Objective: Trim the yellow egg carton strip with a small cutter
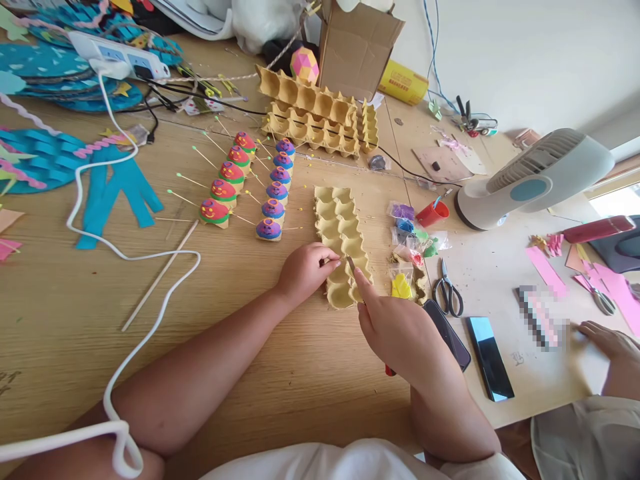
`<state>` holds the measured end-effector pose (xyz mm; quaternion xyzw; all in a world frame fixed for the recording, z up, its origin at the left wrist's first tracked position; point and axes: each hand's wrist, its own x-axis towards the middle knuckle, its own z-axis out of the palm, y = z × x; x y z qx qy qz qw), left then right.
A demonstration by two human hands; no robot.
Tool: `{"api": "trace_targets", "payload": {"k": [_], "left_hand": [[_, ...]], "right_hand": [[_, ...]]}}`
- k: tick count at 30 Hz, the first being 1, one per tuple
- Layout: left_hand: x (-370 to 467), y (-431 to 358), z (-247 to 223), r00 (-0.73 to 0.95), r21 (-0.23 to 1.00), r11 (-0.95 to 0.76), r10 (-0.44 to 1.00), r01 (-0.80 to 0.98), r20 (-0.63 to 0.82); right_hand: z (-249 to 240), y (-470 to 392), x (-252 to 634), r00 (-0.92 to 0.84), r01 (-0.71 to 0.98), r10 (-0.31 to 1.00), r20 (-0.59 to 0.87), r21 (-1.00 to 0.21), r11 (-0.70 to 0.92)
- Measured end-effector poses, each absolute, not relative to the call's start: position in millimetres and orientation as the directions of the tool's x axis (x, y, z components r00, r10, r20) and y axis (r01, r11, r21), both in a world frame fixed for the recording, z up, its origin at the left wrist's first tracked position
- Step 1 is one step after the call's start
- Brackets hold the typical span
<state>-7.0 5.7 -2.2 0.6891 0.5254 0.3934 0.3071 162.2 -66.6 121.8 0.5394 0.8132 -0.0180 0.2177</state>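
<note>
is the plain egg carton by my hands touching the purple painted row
Apart. The head view shows a strip of tabletop between the plain egg carton and the purple painted row.

No lettering is legible, even on the yellow package [404, 83].

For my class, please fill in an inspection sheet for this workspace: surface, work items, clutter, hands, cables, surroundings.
Surface: wood-grain table, seams, scattered bits.
Work items: egg carton at the hands; red-green painted row and purple-blue painted row beyond, to the left.
Clutter: scissors, two phones, bags of coloured material.
Hands: left hand at the carton's middle, grip unclear; right hand holds a bladed tool.
Cables: white cable crosses the table; black cable runs toward the fan.
Surroundings: cardboard box; another person's hand.
</note>
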Motion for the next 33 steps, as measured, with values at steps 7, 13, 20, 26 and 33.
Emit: {"api": "trace_targets", "payload": {"k": [7,13,20,26,33], "left_hand": [[-6.8,5.9,-2.0,0.142,0.835,-0.269,0.963,0.480,0.229],[-6.4,5.9,-1.8,0.141,0.835,-0.259,0.966,0.486,0.218],[-6.8,5.9,-2.0,0.140,0.835,-0.254,0.967,0.488,0.213],[-6.0,5.8,-1.4,0.140,0.834,-0.255,0.967,0.490,0.213],[-5.3,4.9,-0.4,0.135,0.829,-0.252,0.968,0.499,0.212]], "right_hand": [[127.9,-63.4,160.0,-0.295,0.902,0.865,-0.405,0.182,0.392],[128.1,-61.2,159.4,-0.277,0.901,0.862,-0.424,0.197,0.386],[129.5,-60.7,158.0,-0.288,0.890,0.856,-0.430,0.209,0.405],[128.8,-58.0,159.3,-0.280,0.892,0.854,-0.439,0.209,0.400],[127.5,-61.7,158.8,-0.289,0.903,0.863,-0.413,0.181,0.389]]}}
